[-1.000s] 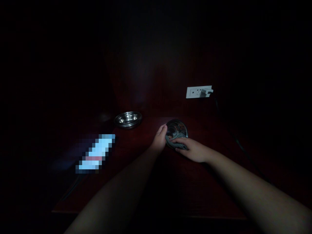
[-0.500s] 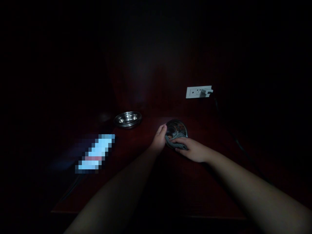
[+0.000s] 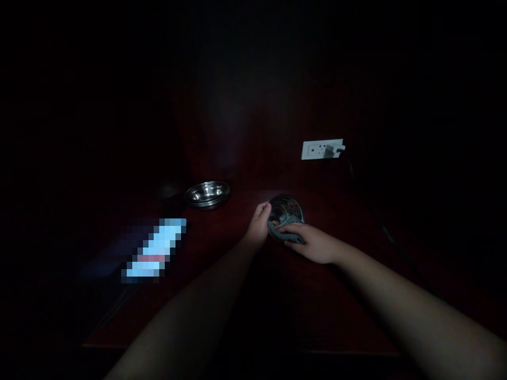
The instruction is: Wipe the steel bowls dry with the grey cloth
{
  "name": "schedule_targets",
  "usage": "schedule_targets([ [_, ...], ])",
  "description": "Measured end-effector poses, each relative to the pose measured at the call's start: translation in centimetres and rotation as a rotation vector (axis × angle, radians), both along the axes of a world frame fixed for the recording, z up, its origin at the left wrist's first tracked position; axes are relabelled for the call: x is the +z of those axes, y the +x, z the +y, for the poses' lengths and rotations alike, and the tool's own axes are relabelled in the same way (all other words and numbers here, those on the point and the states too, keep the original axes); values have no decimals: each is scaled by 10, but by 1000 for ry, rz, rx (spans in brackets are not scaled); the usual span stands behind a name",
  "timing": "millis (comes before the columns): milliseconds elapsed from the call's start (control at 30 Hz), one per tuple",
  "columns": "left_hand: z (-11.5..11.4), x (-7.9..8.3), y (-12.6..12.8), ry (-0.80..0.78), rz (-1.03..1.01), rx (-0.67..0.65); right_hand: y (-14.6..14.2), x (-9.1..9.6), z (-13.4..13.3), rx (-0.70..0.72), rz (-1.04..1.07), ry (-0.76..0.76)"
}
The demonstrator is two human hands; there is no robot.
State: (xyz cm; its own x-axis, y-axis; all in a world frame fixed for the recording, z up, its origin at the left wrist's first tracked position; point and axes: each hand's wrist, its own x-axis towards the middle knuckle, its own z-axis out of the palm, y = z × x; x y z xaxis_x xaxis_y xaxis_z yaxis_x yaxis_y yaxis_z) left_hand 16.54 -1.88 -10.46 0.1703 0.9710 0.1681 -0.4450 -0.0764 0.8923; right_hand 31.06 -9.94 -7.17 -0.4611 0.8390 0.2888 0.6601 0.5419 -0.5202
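The scene is very dark. A small steel bowl (image 3: 288,207) stands tilted on a dark red wooden table (image 3: 222,295) in the middle. My left hand (image 3: 258,228) grips its left rim with curled fingers. My right hand (image 3: 315,244) presses a grey cloth (image 3: 285,235) against the bowl's near edge, fingers closed on the cloth. A second steel bowl (image 3: 208,193) sits empty to the left, apart from both hands.
A white wall socket (image 3: 321,149) with a white plug in it is at the back right; a dark cable (image 3: 380,221) runs down from it across the table. A lit, blurred-out screen (image 3: 154,250) lies at the left.
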Motion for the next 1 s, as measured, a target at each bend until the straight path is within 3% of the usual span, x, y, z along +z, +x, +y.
schedule_targets([
  [833, -7, 6, -2, -17, 112, 7, 0, 1, 0, -3, -10, -8],
  [1000, -10, 7, -2, -25, 191, -64, 0, -2, 0, -2, -3, 2],
])
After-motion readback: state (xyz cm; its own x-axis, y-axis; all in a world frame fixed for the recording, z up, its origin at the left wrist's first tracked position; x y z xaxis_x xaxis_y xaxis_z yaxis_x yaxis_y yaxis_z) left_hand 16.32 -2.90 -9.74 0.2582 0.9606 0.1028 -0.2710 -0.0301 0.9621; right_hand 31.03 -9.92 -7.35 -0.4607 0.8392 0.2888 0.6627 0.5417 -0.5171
